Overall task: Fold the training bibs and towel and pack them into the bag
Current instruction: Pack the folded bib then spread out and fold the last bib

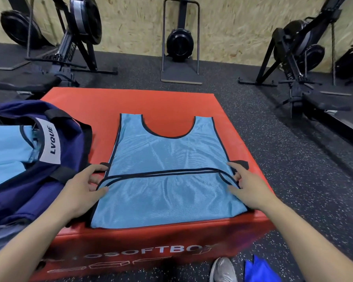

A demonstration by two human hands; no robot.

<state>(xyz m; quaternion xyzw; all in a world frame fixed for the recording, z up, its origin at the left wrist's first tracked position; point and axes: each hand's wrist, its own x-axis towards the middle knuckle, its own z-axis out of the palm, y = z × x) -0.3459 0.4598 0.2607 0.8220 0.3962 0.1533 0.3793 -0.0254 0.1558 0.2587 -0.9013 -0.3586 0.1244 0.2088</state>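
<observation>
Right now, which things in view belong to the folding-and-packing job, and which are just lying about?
Part of the job:
light blue training bib, flat on the red soft box
navy bag, blue fabric already inside
left hand and right hand, at the bib's side edges

Lying about:
rowing machines
grey shoe
</observation>
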